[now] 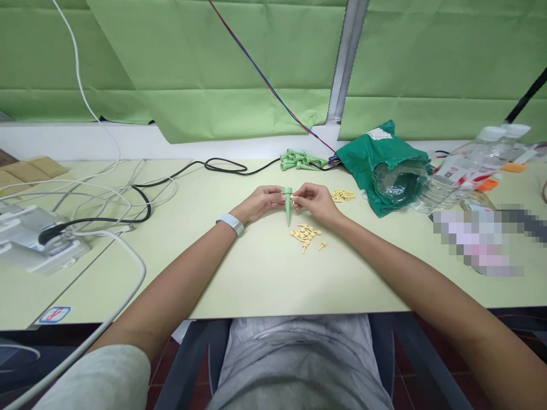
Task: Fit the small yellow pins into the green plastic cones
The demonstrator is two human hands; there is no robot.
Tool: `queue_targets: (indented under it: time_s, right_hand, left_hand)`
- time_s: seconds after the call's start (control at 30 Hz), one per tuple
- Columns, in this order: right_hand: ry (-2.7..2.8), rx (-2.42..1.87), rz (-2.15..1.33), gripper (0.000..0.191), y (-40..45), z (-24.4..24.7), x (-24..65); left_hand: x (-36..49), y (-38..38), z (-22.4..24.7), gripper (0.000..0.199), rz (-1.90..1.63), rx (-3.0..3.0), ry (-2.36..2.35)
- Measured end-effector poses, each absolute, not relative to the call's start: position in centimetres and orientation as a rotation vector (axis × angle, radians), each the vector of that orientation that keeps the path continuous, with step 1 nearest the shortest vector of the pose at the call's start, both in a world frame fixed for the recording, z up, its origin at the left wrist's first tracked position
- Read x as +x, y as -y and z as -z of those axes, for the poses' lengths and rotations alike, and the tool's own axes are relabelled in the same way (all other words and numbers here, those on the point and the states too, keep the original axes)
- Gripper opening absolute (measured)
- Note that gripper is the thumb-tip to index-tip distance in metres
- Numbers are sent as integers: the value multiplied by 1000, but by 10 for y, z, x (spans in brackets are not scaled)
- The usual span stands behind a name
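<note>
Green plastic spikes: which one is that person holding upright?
The green spike held between the left hand and right hand, point down; the other green spikes lie heaped farther off.

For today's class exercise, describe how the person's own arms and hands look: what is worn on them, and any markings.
The left hand and right hand wear no gloves. The left wrist carries a flat white band; the right forearm is bare. A short, pale grey sleeve covers the upper left arm.
</note>
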State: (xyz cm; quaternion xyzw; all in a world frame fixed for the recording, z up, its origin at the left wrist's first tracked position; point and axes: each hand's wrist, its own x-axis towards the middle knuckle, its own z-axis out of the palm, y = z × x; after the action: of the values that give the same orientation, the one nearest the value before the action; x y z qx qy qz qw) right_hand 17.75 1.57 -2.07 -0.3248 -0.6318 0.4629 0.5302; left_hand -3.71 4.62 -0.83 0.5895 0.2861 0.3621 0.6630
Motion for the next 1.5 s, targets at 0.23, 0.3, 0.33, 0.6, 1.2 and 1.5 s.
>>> queue_targets:
  time_s: [0.23,0.3,0.33,0.6,1.2,1.5]
  right_hand:
    - [1432,-836,-1115,34,-14,25,177]
    - [1427,-843,-1117,35,-13,25,176]
    - [1428,-844,-1123,35,-12,24,176]
    - [1446,-970,-1173,38,-5,15,180]
    - [2309,-1212,-843,10,11,-6,211]
    - [1986,-1070,-748,14,0,14,208]
  left_hand:
    - [-36,-44,9,48,-804,1362,-645]
    - [-37,-44,9,55,-787,1375,-647]
    - [-38,-44,10,58,-780,1381,-654]
    - [-38,-44,11,60,-821,1381,-701]
    - [-35,-41,8,61,-897,1270,-706]
    - [-33,-43,11,37,-903,1307,-728]
